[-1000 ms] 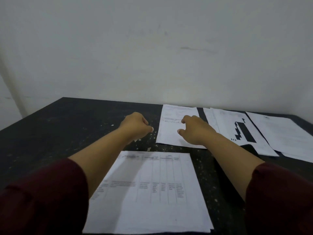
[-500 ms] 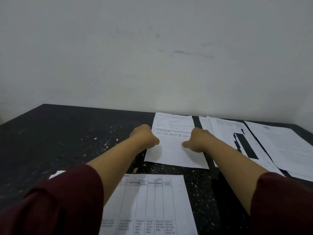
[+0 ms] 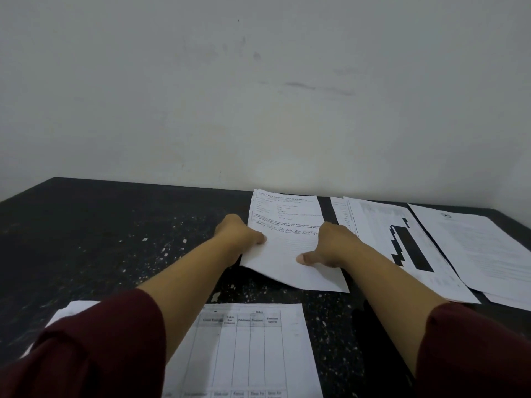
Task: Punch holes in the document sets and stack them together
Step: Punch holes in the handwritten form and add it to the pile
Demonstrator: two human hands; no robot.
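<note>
A white document set with printed and handwritten lines (image 3: 287, 222) lies at the far middle of the dark table (image 3: 100, 231). My left hand (image 3: 237, 232) grips its left edge, thumb on top, and the near left corner is lifted off the table. My right hand (image 3: 330, 245) holds its right edge with the thumb pressed on the page. Close to me lies a document set with a printed table (image 3: 253, 349), partly under my left arm. No hole punch is visible.
To the right lie a document set with black blocks (image 3: 402, 245) and, further right, a text document set (image 3: 482, 248), overlapping. A white wall (image 3: 258, 96) stands right behind the table. Maroon sleeves cover both upper arms.
Both hands moved forward from the table onto the far middle document set and took hold of its side edges. Its near left corner has lifted. The view shifted forward.
</note>
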